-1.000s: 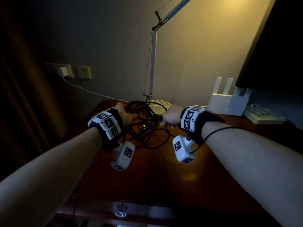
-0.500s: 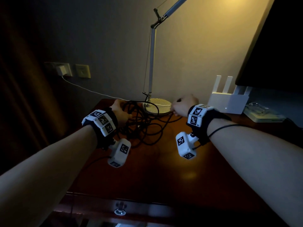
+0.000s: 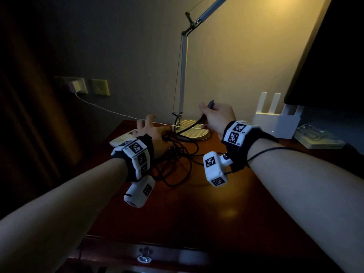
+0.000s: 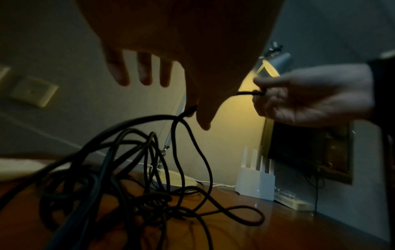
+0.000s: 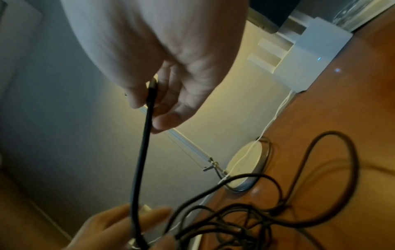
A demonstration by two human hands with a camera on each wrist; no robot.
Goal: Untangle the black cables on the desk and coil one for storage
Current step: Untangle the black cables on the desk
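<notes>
A tangle of black cables (image 3: 177, 160) lies on the dark wooden desk (image 3: 197, 213) in front of the lamp base. My right hand (image 3: 216, 115) is raised over that base and pinches one black cable just below its plug (image 3: 211, 104), between thumb and fingers (image 5: 171, 118). From there the strand (image 5: 141, 152) runs taut down to my left hand (image 3: 153, 133), which sits at the tangle's left edge. It passes between the left thumb (image 4: 205, 118) and forefinger, which seem to pinch it. The other left fingers (image 4: 145, 72) are straight and spread.
A desk lamp's round base (image 3: 192, 131) stands right behind the tangle, with a white charger cable (image 3: 110, 111) running across it to a wall socket. A white router (image 3: 275, 123) and a flat white box (image 3: 323, 141) sit at back right under a dark screen (image 3: 334, 56). A pale remote (image 3: 123, 137) lies at the left.
My right hand has moved right and upward out of the tangle, drawing one cable end with it. My left hand has spread its fingers and stays at the tangle.
</notes>
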